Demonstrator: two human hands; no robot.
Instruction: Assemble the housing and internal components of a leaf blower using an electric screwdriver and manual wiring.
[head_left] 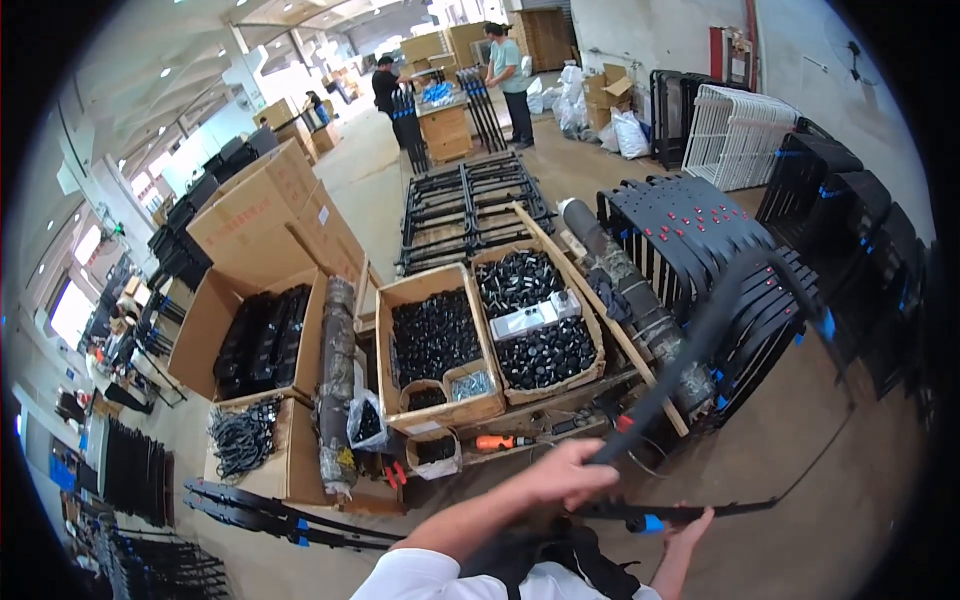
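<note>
Left hand [563, 472] closed around upper bar of black folding frame [700, 340], held tilted over floor. Right hand [688, 528] under lower bar near blue clip [651, 523]; finger grip unclear. Two open cartons of black caps [435, 335] ahead. One orange-handled tool [503, 441] near left hand. Two people [505, 65] stand far off.

The frame [700, 350] I hold is black with a blue clip near my right hand [685, 525]. My sleeve [420, 578] is white. 2 brown cardboard boxes [435, 345] carry black caps; an orange tool [500, 441] lies below them.
</note>
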